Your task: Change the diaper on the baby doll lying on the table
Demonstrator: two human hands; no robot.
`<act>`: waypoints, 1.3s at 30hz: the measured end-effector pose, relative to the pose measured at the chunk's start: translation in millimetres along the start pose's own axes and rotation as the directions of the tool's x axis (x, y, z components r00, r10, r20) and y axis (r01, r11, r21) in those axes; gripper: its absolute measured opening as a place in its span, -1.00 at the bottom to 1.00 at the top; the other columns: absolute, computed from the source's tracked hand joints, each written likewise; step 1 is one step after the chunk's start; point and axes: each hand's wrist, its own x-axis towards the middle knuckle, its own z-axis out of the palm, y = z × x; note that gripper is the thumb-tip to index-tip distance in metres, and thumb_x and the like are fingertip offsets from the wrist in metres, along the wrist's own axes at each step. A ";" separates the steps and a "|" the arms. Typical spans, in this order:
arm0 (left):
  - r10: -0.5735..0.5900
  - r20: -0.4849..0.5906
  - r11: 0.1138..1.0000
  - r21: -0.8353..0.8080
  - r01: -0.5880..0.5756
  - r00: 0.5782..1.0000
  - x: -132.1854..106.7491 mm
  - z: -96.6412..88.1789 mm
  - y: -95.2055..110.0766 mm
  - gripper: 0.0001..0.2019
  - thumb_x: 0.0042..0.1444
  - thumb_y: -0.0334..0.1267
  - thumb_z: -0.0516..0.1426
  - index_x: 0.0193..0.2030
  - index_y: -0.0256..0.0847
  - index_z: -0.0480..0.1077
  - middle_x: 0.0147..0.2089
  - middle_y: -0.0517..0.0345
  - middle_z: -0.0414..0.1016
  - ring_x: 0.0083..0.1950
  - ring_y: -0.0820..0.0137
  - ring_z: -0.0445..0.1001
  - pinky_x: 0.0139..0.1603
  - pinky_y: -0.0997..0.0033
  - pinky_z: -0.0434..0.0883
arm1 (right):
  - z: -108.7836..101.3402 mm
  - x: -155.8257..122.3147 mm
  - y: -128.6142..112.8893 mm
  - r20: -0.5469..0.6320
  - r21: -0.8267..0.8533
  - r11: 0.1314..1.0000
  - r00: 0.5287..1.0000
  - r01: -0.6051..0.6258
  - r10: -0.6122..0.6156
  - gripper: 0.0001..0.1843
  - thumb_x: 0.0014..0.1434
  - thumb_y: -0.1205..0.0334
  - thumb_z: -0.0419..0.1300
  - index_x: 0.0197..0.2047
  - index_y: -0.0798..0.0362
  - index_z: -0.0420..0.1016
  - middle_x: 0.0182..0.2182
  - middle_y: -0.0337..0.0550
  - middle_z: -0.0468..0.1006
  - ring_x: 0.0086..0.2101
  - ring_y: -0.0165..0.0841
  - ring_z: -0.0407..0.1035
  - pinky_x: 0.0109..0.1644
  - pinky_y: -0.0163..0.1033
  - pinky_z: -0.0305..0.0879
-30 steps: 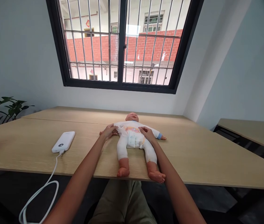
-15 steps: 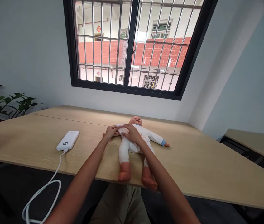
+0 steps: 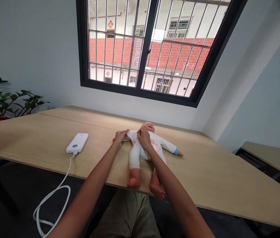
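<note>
The baby doll point(image 3: 136, 154) lies feet toward you; your left hand point(image 3: 120, 136) and right hand point(image 3: 144, 138) both pinch its shoulder cloth.

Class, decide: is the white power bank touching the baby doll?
Apart. The head view shows bare table between the power bank and the doll.

matt pale wood-grain table point(image 3: 204, 172); doll point(image 3: 146, 148) in soft white cloth, smooth plastic feet; glossy white plastic power bank point(image 3: 77, 143).
</note>
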 end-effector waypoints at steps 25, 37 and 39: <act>-0.100 0.030 0.995 -0.017 0.100 0.995 -14.9 9.2 17.7 -0.62 -0.26 -0.04 0.39 -0.50 -0.36 0.49 -0.58 0.16 0.44 -0.56 0.48 0.44 -0.47 0.48 0.47 | 12.5 -17.5 -17.7 0.063 0.028 0.993 0.991 0.113 -0.114 -0.77 0.19 0.41 0.13 -0.08 0.14 0.49 -0.23 -0.05 0.54 -0.22 -0.31 0.38 -0.13 -0.28 0.22; -0.053 0.038 0.999 0.011 0.052 0.998 -16.4 13.4 20.6 -0.59 -0.28 0.00 0.39 -0.65 -0.32 0.41 -0.63 0.21 0.36 -0.59 0.53 0.35 -0.53 0.52 0.34 | 9.2 -17.8 -19.1 0.063 0.063 0.989 0.988 0.135 -0.139 -0.80 0.16 0.52 0.05 -0.30 0.12 0.46 -0.33 -0.13 0.51 -0.34 -0.40 0.31 -0.23 -0.34 0.14; -0.039 0.013 0.999 0.012 0.039 0.999 -16.5 12.8 19.7 -0.61 -0.25 0.00 0.38 -0.64 -0.32 0.42 -0.65 0.24 0.34 -0.61 0.55 0.32 -0.55 0.54 0.30 | 8.2 -19.9 -20.8 0.095 0.019 0.991 0.986 0.133 -0.135 -0.80 0.14 0.53 0.05 -0.29 0.14 0.46 -0.30 -0.10 0.53 -0.32 -0.39 0.31 -0.23 -0.34 0.13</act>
